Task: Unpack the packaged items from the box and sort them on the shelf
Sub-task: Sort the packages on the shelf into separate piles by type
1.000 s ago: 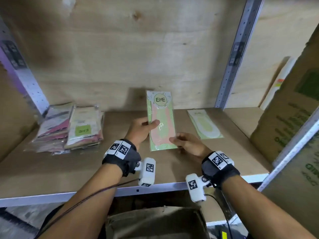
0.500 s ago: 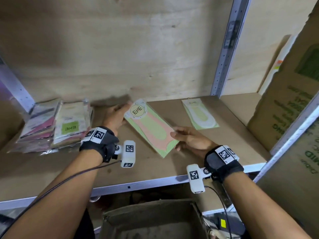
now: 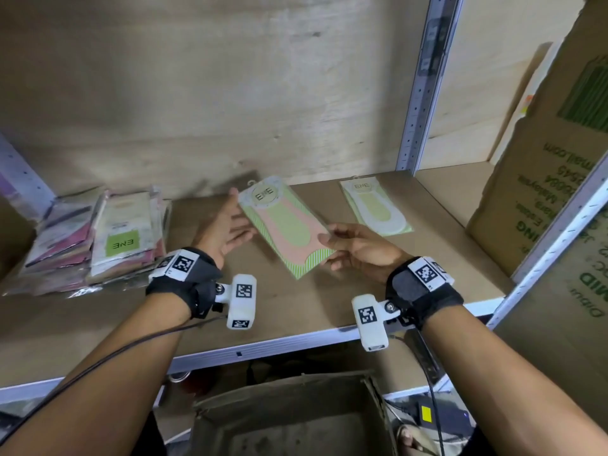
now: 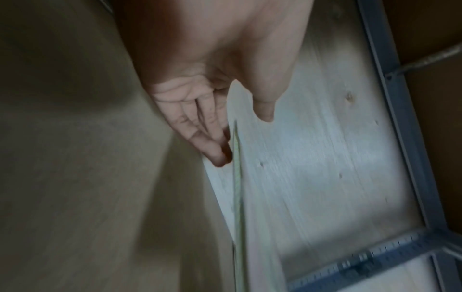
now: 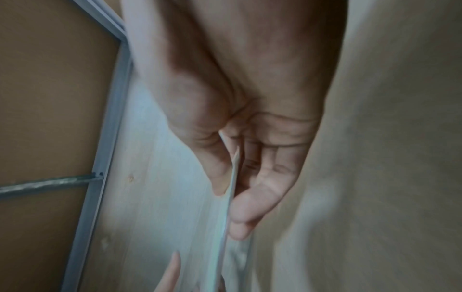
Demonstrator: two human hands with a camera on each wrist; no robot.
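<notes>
Above the middle of the wooden shelf (image 3: 296, 311), a flat sock packet (image 3: 286, 225) with a pink-and-green card is held between both hands, tilted with its hanger end toward the back wall. Round label at its top reads "ENE". Right hand (image 3: 358, 248): thumb on top of the near right edge, fingers underneath, pinching the packet; the right wrist view confirms the thin card edge (image 5: 231, 177) clamped between thumb and fingers. Left hand (image 3: 225, 230): fingers straight and together, lying along the packet's left edge, thumb apart; the left wrist view shows the fingertips (image 4: 220, 156) against the card edge, not curled round it. Whether the packet touches the shelf board cannot be told. A second sock packet (image 3: 375, 207), pale yellow and white on green, lies flat on the shelf to the right, label "ENE" readable. At the left end sits a stack of wrapped packets (image 3: 98, 238); the top one bears a green square printed "ENE", seen upside down; the lower ones are covered and unreadable. A large cardboard carton (image 3: 546, 179) stands at right, cut off by the frame; green print is inverted, with "mail.com" and "Malaysia" partly legible. An open cardboard box (image 3: 289, 419) shows below the shelf edge, its interior dim. Both wrist views are blurred.
</notes>
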